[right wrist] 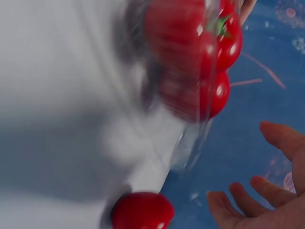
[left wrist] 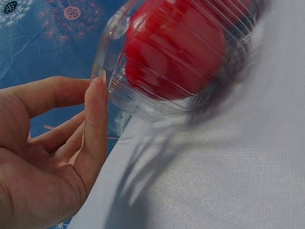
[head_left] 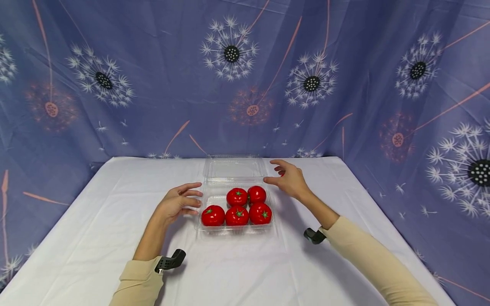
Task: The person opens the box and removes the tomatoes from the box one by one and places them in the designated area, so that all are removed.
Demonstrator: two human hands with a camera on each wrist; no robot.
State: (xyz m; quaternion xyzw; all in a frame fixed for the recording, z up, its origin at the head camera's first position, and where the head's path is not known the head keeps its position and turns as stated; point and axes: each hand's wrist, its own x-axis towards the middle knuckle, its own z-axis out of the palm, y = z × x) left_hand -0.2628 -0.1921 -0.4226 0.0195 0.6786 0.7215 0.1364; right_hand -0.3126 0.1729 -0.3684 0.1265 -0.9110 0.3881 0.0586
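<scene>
A clear plastic clamshell container (head_left: 214, 199) lies with its lid (head_left: 234, 168) folded back behind it. Several red tomatoes (head_left: 237, 216) with green stems sit inside, three along the front row and two behind at the middle and right. At the container's left edge is my left hand (head_left: 177, 203); the left wrist view shows its thumb and index finger pinching the rim (left wrist: 101, 67). My right hand (head_left: 288, 178) hovers past the back right corner with fingers spread, holding nothing. Another tomato (right wrist: 143, 211) rests on the cloth outside the container, mostly hidden behind that hand in the head view.
A white cloth (head_left: 95, 221) covers the table. Purple-blue fabric with dandelion prints (head_left: 160, 76) hangs behind the table and along its sides. Each wrist carries a small black camera mount (head_left: 171, 260).
</scene>
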